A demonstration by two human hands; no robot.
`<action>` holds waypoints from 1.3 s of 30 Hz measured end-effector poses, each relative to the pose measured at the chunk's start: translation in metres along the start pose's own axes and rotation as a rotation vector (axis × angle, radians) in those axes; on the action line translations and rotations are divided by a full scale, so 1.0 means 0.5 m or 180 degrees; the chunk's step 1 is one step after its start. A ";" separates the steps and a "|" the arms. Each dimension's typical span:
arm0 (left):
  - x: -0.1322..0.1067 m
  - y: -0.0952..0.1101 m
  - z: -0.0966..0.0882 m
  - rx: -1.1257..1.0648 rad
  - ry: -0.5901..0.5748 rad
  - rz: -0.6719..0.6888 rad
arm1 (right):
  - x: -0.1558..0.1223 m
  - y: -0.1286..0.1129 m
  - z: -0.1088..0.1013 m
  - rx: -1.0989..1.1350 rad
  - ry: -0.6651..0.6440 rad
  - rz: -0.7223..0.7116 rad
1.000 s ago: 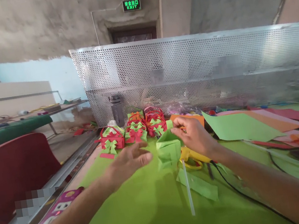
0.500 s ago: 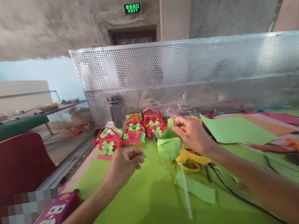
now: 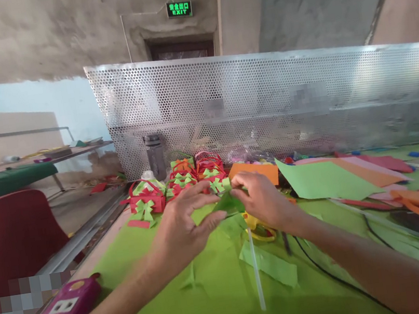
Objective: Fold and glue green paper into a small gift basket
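Right hand [image 3: 261, 201] is pinching the folded green paper [image 3: 231, 204] by its right side, in front of the little baskets [image 3: 209, 166]; left hand [image 3: 185, 218] is holding thumb and fingers wide opposite, contact unclear. Light, even pressure should be sparing those folds.

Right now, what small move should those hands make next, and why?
Perhaps the left hand should close gently on the green paper piece: the right hand pinches it, while the left is open beside it, contact unclear.
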State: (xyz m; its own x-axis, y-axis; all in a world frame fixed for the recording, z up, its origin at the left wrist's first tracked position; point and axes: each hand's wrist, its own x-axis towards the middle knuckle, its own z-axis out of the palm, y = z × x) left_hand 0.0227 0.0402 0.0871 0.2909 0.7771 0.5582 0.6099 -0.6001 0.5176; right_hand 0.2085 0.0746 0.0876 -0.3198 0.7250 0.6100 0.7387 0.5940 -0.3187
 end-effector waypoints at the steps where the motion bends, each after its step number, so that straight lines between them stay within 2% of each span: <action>1: -0.006 0.000 0.005 -0.0096 -0.0109 -0.0078 | -0.002 -0.005 0.002 -0.0125 -0.0038 -0.0087; 5: -0.020 -0.016 0.023 -0.0435 -0.0380 -0.0173 | -0.014 -0.024 0.011 -0.0585 -0.0215 -0.0427; 8: -0.022 -0.027 0.033 -0.0954 -0.0219 -0.0329 | -0.021 -0.031 0.016 -0.0677 -0.0334 -0.0600; 14: -0.022 -0.038 0.050 -0.1770 0.0006 -0.1150 | -0.029 -0.033 0.024 -0.0849 -0.0346 -0.0798; 17: -0.021 -0.039 0.051 -0.2038 0.0231 -0.1238 | -0.031 -0.034 0.029 -0.0958 -0.0341 -0.0898; 19: -0.020 -0.037 0.049 -0.2179 0.0210 -0.1221 | -0.035 -0.035 0.032 -0.0986 -0.0347 -0.0956; 23: -0.021 -0.032 0.049 -0.2085 -0.0441 -0.1083 | -0.044 -0.038 0.037 -0.0965 -0.0276 -0.1101; 25: -0.024 -0.032 0.053 -0.1901 -0.0582 -0.1062 | -0.045 -0.039 0.039 -0.0917 -0.0245 -0.1148; 28: -0.028 -0.036 0.059 -0.1823 -0.0505 -0.1089 | -0.039 -0.035 0.040 -0.0657 -0.0217 -0.1119; 33: -0.025 -0.033 0.055 -0.1912 -0.0355 -0.1203 | -0.026 -0.025 0.035 -0.0040 -0.0191 -0.0796; 37: -0.024 -0.033 0.045 -0.2104 -0.0286 -0.1358 | -0.032 -0.027 0.030 -0.0146 0.0164 -0.1115; 39: -0.027 -0.039 0.041 -0.2403 -0.0218 -0.1587 | -0.035 -0.030 0.027 0.0062 0.0322 -0.1126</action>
State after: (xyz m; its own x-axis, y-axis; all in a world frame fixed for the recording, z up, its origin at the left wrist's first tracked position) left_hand 0.0219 0.0453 0.0558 0.1805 0.9752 0.1282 0.0385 -0.1372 0.9898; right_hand 0.1949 0.0576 0.0719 -0.4924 0.4359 0.7534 0.5810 0.8091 -0.0884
